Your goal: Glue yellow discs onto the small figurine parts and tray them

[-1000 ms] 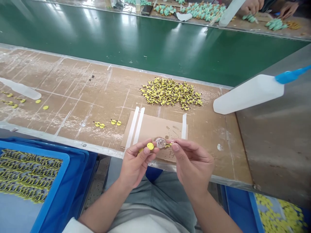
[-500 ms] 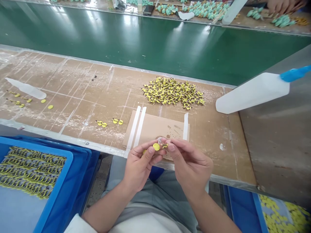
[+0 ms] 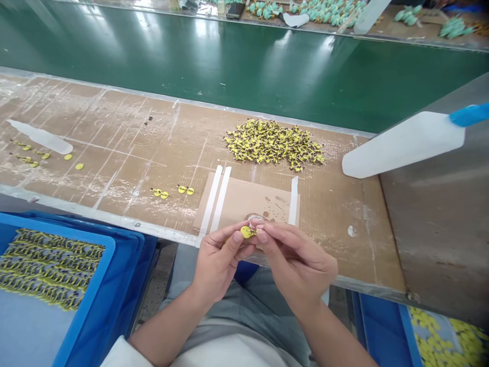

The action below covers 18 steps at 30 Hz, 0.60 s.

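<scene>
My left hand (image 3: pixel 219 260) is closed, pinching a yellow disc (image 3: pixel 246 232) between thumb and fingers. My right hand (image 3: pixel 300 260) pinches a small yellow-and-dark figure (image 3: pixel 253 232), which lies against the disc's face; my fingertips hide part of it. Just beyond my fingers, a round clear dish (image 3: pixel 255 217) shows partly on the taped cardboard sheet (image 3: pixel 248 196). A heap of small yellow-and-dark figures (image 3: pixel 273 145) lies behind the sheet. To the left, discs with figures on them (image 3: pixel 186 189) rest on the bench.
A white bottle with a blue cap (image 3: pixel 405 145) leans at the right by a metal panel (image 3: pixel 439 214). Blue trays (image 3: pixel 109 265) stand at the lower left; yellow discs fill a tray (image 3: pixel 431 331) at the lower right. Beyond the bench runs a green belt (image 3: pixel 229 66).
My right hand has moved left, bringing the small figure from beside the dish onto the disc in my left hand. The left hand has shifted slightly right.
</scene>
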Motion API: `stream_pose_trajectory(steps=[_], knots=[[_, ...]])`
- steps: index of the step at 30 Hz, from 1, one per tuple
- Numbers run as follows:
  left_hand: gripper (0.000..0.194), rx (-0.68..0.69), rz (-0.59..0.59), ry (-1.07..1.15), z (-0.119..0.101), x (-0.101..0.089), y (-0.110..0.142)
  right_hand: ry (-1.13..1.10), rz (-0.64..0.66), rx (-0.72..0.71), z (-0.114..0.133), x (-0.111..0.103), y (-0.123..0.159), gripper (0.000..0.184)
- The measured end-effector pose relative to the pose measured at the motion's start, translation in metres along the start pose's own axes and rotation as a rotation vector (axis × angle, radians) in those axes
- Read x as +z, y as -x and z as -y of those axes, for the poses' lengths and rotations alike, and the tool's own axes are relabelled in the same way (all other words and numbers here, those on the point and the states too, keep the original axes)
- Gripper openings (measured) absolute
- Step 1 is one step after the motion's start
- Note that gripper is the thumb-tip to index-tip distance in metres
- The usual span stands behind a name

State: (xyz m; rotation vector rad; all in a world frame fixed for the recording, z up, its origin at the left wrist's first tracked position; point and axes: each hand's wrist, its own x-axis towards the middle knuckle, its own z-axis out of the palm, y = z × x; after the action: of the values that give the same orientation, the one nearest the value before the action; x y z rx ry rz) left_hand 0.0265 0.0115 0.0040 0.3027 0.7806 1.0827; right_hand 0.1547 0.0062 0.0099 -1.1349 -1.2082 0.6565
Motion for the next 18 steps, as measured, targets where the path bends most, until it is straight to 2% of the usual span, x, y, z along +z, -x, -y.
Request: stream_pose_trajectory(steps=[18], knots=[[0.02, -0.003, -0.014, -0.021, 0.001, -0.0002, -0.0023, 0.02, 0.013, 0.007, -0.0023, -0.0002, -0.0007, 0.029]])
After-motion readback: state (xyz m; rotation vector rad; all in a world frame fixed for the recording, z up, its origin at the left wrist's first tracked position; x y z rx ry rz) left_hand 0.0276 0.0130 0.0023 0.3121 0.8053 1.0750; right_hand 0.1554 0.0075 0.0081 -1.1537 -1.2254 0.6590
